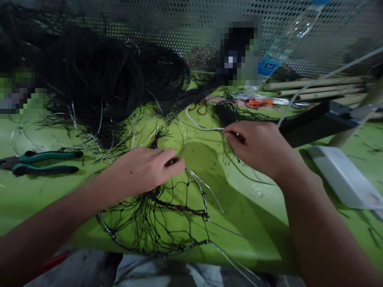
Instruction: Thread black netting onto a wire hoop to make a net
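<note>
One hoop (113, 236) lies near the front edge of the green table (263, 227), partly under the left hand (146, 169), with black net (154, 225) strung across it. The lower rim looks largely done, net fastened along its coiled wire, and a brown cord (179, 208) runs from the gathered middle to the right side. Judging by that side, work is left: the rim has a gap there, and loose ends (229, 257) stick out untrimmed. The left hand's fingers curl over the far rim; whether they grip it I cannot tell. The right hand (260, 145), apart from the hoop, seems to pinch a bent white wire (206, 128). Pliers (50, 156) lie unused at left, before a black heap (98, 75).
</note>
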Motion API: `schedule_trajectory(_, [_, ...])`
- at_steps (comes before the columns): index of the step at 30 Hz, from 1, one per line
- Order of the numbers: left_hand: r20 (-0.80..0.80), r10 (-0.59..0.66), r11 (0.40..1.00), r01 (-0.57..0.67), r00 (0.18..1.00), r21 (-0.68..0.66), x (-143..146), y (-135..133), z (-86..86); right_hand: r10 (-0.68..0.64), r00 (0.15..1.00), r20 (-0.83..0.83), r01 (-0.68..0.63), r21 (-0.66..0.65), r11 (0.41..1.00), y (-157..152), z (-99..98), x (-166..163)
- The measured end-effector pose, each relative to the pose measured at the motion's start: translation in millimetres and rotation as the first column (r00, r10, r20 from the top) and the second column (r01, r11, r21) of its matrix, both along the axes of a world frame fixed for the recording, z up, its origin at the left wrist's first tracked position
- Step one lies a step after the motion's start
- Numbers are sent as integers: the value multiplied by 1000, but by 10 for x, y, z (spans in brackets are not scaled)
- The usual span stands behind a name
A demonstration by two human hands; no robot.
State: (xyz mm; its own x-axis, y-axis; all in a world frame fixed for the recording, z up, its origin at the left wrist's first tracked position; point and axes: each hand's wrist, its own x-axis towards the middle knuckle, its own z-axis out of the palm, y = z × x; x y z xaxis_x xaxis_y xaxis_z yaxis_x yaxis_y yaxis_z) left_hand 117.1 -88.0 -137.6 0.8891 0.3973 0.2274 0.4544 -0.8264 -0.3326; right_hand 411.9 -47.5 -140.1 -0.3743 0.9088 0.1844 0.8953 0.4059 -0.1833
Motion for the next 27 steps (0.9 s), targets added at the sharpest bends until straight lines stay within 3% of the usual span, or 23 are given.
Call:
schedule_trajectory(4, [0, -17, 1000, 17, 1000, -12, 5, -1, 2, 126, 980, 154, -108, -121, 987, 60, -47, -22])
schedule_trajectory(12, [34, -108, 994, 109, 994, -4, 15, -76, 54, 191, 940, 283, -75, -375, 924, -303, 105, -196])
schedule_trajectory(18, [10, -99, 995, 99, 995, 2, 26, -104, 75, 153, 884, 442, -31, -272, 962, -612, 78, -481])
schedule_trajectory(23, [48, -101, 995, 100, 994, 12, 30, -107, 74, 138, 911, 390, -28, -274, 961, -501, 9, -500])
schedule_trajectory(27, [62, -106, 994, 106, 992, 5, 29, -106, 74, 169, 967, 191, -94, -348, 933, -322, -5, -418])
